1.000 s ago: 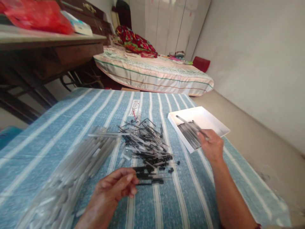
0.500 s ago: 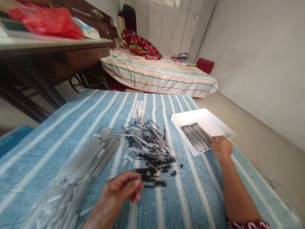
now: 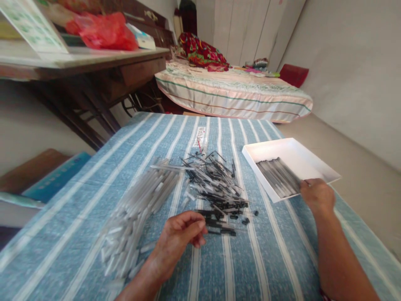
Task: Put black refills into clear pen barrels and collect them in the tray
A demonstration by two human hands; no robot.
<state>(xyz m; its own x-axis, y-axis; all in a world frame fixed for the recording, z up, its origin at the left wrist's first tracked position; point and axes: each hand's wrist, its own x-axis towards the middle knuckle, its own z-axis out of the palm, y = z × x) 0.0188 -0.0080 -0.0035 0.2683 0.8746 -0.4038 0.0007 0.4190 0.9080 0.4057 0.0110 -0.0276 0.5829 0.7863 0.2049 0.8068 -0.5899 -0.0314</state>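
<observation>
At the right, a shallow white box [image 3: 308, 161] holds a row of clear pens with dark insides [image 3: 277, 177]. My right hand [image 3: 318, 196] is closed at the box's near right corner, beside the row's end; a thin dark pen tip shows at its fingertips, the rest hidden. My left hand [image 3: 184, 234] is closed with thumb against forefinger, just in front of a loose pile of black and clear pen parts [image 3: 216, 179]. Whether it holds anything is hidden. Left of that pile lies a heap of clear pen barrels [image 3: 150, 194].
A blue striped cloth [image 3: 103, 188] covers the table. A paper label reading "With love" [image 3: 201, 136] lies beyond the pile. Small black caps [image 3: 246, 220] lie near the pile's right edge. Behind are a bed [image 3: 238, 92] and, at left, a desk with a red plastic bag [image 3: 106, 31].
The view has turned left, so everything sits further right in the picture. Both hands keep nearly the same places relative to the box and the pile.
</observation>
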